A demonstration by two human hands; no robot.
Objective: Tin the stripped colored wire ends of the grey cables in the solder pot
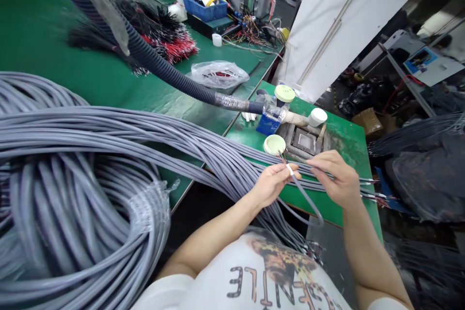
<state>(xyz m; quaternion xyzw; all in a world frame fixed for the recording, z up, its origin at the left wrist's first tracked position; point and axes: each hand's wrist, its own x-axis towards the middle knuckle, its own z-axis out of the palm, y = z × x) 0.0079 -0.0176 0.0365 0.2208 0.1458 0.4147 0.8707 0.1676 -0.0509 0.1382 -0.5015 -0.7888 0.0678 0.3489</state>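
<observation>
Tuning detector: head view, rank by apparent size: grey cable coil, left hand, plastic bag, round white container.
1. Grey cable coil
2. Left hand, plastic bag: too alike to rank
3. Round white container

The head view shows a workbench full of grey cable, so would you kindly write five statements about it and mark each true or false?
1. The left hand pinches a grey cable near an end with bare coloured wires. True.
2. The right hand is inside the blue bin. False: the right hand is near the left hand, well apart from the blue bin.
3. The corrugated hose is bright yellow. False: the corrugated hose is dark.
4. A pale green dish sits just beyond the left hand. True.
5. The large cable coil lies on the person's right. False: the cable coil lies on the person's left.
</observation>
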